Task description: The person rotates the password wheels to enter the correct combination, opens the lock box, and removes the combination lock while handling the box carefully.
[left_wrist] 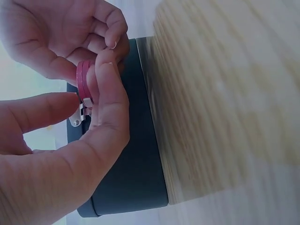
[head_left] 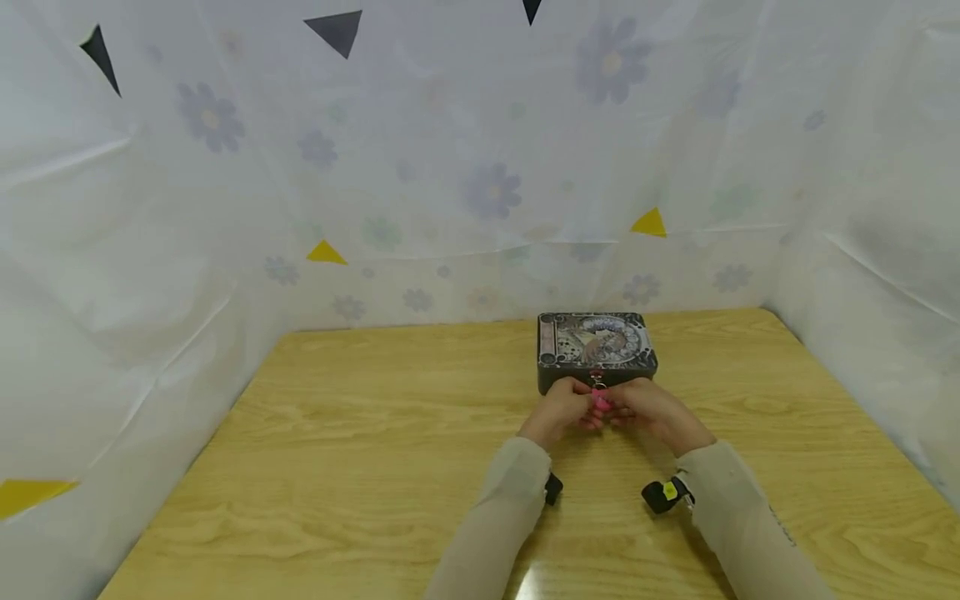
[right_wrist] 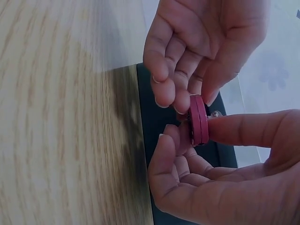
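A dark tin box [head_left: 596, 342] with a patterned lid lies at the back right of the table, its front toward me. At its silver clasp [left_wrist: 76, 118] is a small pink padlock [head_left: 602, 400], which shows edge-on in both wrist views. My left hand [head_left: 562, 408] pinches one end of the padlock near the clasp, thumb on one side and index finger on the other. From the other end, my right hand [head_left: 654, 410] grips it between thumb and curled fingers. Fingertips of both hands nearly meet behind it. The fingers hide part of the padlock and clasp.
The wood-grain table [head_left: 337, 450] reaches well to the left of the box. White sheeting with flowers [head_left: 491, 192] hangs behind and along both sides. A black wrist camera [head_left: 662, 497] sits under the right sleeve.
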Action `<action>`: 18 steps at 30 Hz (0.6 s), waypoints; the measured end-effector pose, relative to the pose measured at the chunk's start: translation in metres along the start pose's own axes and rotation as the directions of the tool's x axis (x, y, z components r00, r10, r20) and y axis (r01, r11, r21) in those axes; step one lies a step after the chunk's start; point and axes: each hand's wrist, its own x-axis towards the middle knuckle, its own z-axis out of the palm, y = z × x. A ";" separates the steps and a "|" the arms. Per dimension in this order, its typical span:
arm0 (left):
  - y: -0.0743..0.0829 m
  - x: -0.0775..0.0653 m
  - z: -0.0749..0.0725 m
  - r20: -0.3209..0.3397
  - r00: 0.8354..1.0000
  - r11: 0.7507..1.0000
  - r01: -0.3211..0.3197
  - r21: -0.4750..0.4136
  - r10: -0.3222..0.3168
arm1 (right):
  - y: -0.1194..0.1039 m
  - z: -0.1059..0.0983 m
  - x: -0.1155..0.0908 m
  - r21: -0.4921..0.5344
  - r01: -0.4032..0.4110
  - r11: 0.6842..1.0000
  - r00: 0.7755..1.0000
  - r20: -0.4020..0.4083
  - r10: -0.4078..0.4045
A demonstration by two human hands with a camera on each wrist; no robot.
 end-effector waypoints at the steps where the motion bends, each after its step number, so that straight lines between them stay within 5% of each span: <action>1: 0.000 -0.001 0.000 -0.003 1.000 1.000 -0.001 0.002 0.001 | 0.001 0.000 0.000 -0.001 -0.003 1.000 1.000 -0.004 0.003; 18: -0.004 0.000 0.006 -0.083 0.996 0.999 -0.023 -0.039 0.020 | 0.002 0.002 0.002 -0.024 0.010 1.000 1.000 -0.007 -0.010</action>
